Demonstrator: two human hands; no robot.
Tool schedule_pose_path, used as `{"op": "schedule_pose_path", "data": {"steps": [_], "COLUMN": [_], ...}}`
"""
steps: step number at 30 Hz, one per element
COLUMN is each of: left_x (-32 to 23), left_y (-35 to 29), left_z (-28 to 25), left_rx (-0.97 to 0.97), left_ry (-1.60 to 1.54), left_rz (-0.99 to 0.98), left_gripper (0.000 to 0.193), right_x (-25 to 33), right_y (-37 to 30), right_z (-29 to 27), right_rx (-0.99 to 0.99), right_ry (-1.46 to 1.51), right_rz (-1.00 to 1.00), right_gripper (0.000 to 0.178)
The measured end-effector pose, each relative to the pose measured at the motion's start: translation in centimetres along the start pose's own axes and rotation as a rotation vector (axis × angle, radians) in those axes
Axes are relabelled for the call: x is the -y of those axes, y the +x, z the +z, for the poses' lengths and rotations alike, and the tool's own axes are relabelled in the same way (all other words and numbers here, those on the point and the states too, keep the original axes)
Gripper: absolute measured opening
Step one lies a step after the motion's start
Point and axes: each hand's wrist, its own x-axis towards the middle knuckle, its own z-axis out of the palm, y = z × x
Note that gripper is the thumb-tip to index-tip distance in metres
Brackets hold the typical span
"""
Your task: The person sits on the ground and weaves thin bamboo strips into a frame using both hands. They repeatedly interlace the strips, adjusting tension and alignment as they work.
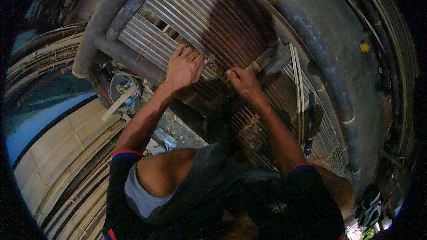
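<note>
A panel of narrow bamboo slats (178,4) lies within a frame of thick dark bamboo poles (129,60). A dark gap crosses the slats in front of me. At its near edge my left hand (184,66) rests with curled fingers pressed together; what they grip is hidden. To its right my right hand (243,81) is closed in a pinch close over the slats, and anything between thumb and finger is too small to make out. A thin loose strand (149,46) curves over the slats left of my left hand.
Two pale bamboo strips (297,89) lie lengthwise on the slats at right, beside a dark slim tool (309,144). A bucket (122,84) holding odds and ends stands at left. Bundled split bamboo (58,146) fills the lower left. A yellow object (364,46) lies on the floor.
</note>
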Motion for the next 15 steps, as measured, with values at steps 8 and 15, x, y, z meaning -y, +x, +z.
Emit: {"op": "schedule_pose_path", "data": {"steps": [8, 15], "left_x": [1.4, 2.2], "left_y": [2.8, 2.9], "left_z": [-3.2, -4.2], "left_rx": [0.164, 0.134], "left_ry": [-0.242, -0.588], "left_rz": [-0.180, -0.329], "left_gripper": [0.021, 0.038], "right_x": [0.9, 5.3], "right_y": [-0.7, 1.2], "right_z": [4.6, 6.4], "right_rx": [-0.017, 0.052], "right_ry": [-0.130, 0.704], "right_rz": [-0.071, 0.212], "right_gripper": [0.039, 0.035]}}
